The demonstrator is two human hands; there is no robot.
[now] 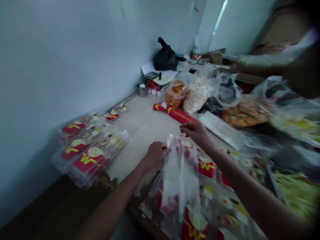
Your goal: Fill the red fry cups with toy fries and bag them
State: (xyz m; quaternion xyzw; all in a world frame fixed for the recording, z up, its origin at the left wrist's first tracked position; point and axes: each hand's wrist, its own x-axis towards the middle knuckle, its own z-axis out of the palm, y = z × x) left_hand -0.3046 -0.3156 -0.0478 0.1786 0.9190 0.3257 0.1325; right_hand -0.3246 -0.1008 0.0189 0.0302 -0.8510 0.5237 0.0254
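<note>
The left hand [157,154], fingers closed, pinches the upper edge of the clear bag [172,176], lying at its four o'clock, long axis twelve-to-six. The right hand [193,131], farther, curls at the bag's one o'clock; its hold I cannot tell.

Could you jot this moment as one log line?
left hand: gripping clear, flat plastic bag | right hand: curled near bag's far end | beside pale wall: clear red-and-yellow printed packets, piled

The clear bag [172,181] is thin, glossy plastic; the cup [142,91], shiny metal; the tabletop [147,123], matt, possibly wood.
</note>
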